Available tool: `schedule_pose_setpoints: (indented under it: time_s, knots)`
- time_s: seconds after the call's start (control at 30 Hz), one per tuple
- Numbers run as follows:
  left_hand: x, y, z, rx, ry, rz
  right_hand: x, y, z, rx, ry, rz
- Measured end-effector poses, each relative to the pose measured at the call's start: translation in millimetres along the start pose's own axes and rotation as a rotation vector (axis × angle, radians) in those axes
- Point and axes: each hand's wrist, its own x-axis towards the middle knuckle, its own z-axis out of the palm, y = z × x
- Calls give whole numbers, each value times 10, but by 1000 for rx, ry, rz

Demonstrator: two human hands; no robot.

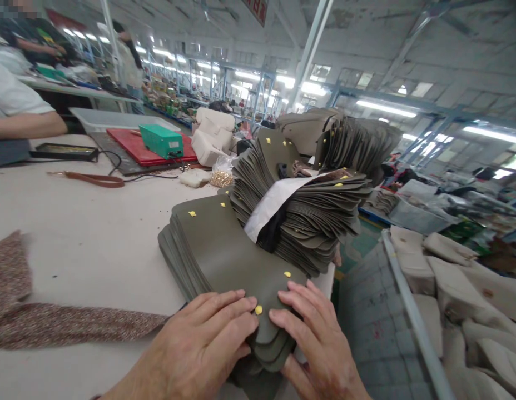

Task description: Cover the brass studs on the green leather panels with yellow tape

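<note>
Currently both hands rest flat on the near stack (224,250) of olive leather flaps, at the table (87,244) edge. Left hand (203,347): fingers extended, close together, pressed on the top flap. Right hand (320,344): fingers slightly spread, tips on the same flap, thumb under the stack's rounded end. Neither pinches anything. A gold stud (258,309) sits between the two sets of fingertips; two more show farther up the flap.

Risks, as judged:
- Stack's rounded end overhangs the table corner. A sideways push could fan the flaps and send the lower ones to the floor (366,311).
- Far pile (308,216) is tall, splayed and leaning, just behind the near stack; a nudge could topple it over the edge.
- Studs look small and raised; dragging fingers over one may scratch the leather or loosen it.
- Patterned fabric (53,322) lies near the left wrist and could snag.
</note>
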Motion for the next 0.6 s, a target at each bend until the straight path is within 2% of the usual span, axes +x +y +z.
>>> schedule_pose_setpoints:
  time_s: [0.07,0.37,0.6]
  knots:
    - [3,13,-14,-21,24,-34,10,1,-1,2,1,7]
    - [6,-14,-35,-82,-98,-108,-10,-10,-10,15,-16,11]
    - [38,-70,-40,-152,-174,-82,-13,30,1,-24,-43,38]
